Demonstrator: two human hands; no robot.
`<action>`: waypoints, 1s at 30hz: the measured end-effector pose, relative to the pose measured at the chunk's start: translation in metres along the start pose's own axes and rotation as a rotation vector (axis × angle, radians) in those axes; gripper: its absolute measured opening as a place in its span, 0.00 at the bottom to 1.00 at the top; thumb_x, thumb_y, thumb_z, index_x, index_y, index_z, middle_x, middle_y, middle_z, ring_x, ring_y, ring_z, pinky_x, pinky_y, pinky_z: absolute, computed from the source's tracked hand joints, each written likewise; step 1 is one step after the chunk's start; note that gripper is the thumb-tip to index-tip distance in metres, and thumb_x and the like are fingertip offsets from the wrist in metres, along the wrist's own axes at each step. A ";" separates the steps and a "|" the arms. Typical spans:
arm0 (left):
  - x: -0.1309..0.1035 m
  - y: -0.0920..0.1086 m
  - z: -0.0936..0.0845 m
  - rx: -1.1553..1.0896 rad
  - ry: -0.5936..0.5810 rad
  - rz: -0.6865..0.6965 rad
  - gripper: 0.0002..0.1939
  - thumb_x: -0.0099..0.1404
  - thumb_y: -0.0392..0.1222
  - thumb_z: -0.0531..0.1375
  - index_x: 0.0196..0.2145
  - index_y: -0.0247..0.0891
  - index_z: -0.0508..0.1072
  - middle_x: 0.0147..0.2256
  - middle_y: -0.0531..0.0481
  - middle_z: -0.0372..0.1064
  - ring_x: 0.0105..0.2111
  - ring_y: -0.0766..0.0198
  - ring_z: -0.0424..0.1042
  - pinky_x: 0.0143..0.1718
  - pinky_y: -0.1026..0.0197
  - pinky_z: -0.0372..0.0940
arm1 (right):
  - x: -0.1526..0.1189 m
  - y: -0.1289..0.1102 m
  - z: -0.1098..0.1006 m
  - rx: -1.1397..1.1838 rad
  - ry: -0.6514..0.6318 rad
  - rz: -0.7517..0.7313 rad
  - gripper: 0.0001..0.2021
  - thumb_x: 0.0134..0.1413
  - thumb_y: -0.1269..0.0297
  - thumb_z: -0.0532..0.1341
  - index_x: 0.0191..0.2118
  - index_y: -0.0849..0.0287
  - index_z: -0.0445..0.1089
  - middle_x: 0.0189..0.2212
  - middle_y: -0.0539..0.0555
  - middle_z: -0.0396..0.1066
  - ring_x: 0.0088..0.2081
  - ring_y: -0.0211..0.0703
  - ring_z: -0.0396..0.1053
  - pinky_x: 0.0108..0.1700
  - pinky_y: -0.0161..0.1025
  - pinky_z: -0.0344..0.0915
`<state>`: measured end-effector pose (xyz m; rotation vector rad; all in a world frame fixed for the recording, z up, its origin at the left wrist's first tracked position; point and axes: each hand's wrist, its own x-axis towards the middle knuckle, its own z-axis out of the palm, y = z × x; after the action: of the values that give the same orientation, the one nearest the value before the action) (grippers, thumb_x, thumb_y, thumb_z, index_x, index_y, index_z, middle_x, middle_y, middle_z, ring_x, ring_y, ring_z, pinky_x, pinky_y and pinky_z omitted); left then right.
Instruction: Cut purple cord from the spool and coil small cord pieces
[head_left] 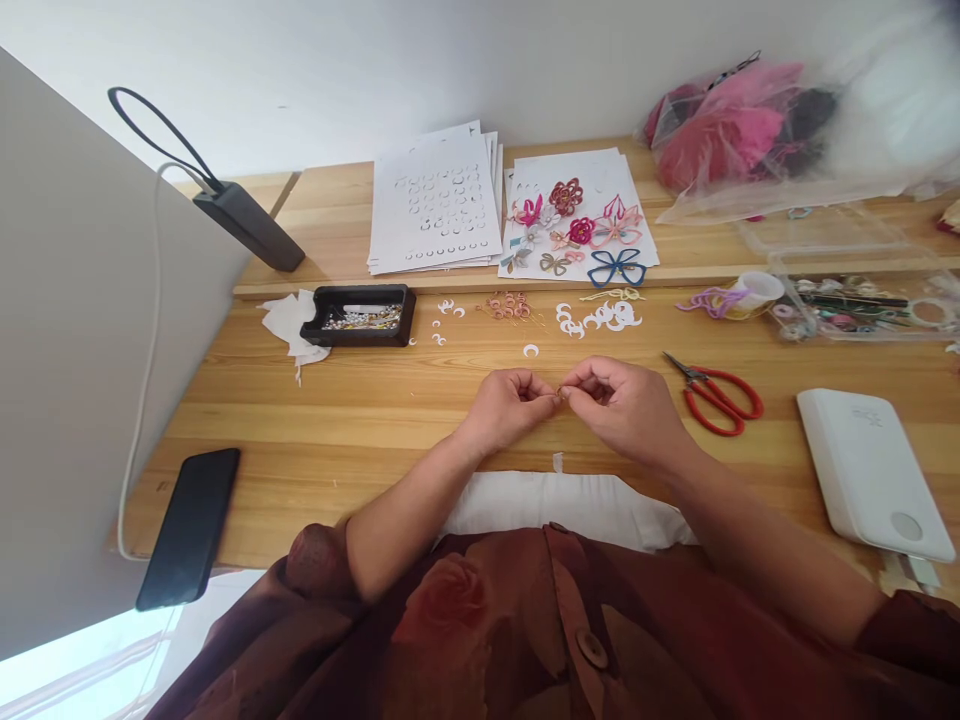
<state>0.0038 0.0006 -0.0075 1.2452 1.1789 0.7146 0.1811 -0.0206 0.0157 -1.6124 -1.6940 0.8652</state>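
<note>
My left hand (515, 408) and my right hand (619, 405) meet fingertip to fingertip over the wooden table (360, 410). Both are closed in a pinch on something tiny and brownish, mostly hidden by the fingers, whose kind I cannot make out. Beyond the fingers lies a single white paper crescent (531, 351), with a cluster of more white crescents (600, 318) behind it. Several pinkish-brown wrapped loops with thin wires (512, 307) lie to the left of that cluster. Red-handled scissors (721, 396) rest to the right of my right hand, blades slightly apart.
A black tray of beads (360, 338) stands at the left, a phone (190, 520) nearer me. Printed sheets (435, 220) and thread flowers (581, 230) lie on the raised back shelf. At the right are a white power bank (874, 475), a thread spool (757, 290) and a clear box (862, 325).
</note>
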 end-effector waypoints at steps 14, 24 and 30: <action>0.002 -0.001 -0.002 -0.066 0.009 -0.042 0.14 0.53 0.49 0.70 0.25 0.36 0.75 0.25 0.50 0.72 0.24 0.68 0.63 0.27 0.63 0.56 | 0.008 0.004 -0.003 0.253 -0.060 0.114 0.07 0.49 0.60 0.67 0.34 0.56 0.75 0.29 0.53 0.77 0.28 0.42 0.71 0.33 0.40 0.67; 0.002 -0.003 0.001 -0.050 -0.011 -0.028 0.16 0.55 0.52 0.70 0.25 0.37 0.74 0.24 0.51 0.71 0.24 0.68 0.63 0.27 0.63 0.56 | 0.004 -0.002 0.003 0.143 0.038 0.037 0.02 0.50 0.64 0.63 0.31 0.55 0.73 0.23 0.49 0.73 0.25 0.40 0.67 0.30 0.38 0.63; 0.002 -0.005 0.000 -0.069 -0.022 -0.018 0.18 0.54 0.53 0.71 0.24 0.36 0.73 0.24 0.51 0.70 0.23 0.68 0.61 0.27 0.63 0.55 | 0.000 -0.002 0.005 0.144 0.033 0.017 0.04 0.54 0.63 0.63 0.30 0.55 0.72 0.23 0.49 0.71 0.26 0.41 0.66 0.30 0.39 0.63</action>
<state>0.0041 0.0016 -0.0126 1.1804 1.1371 0.7211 0.1762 -0.0204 0.0148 -1.5380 -1.5605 0.9417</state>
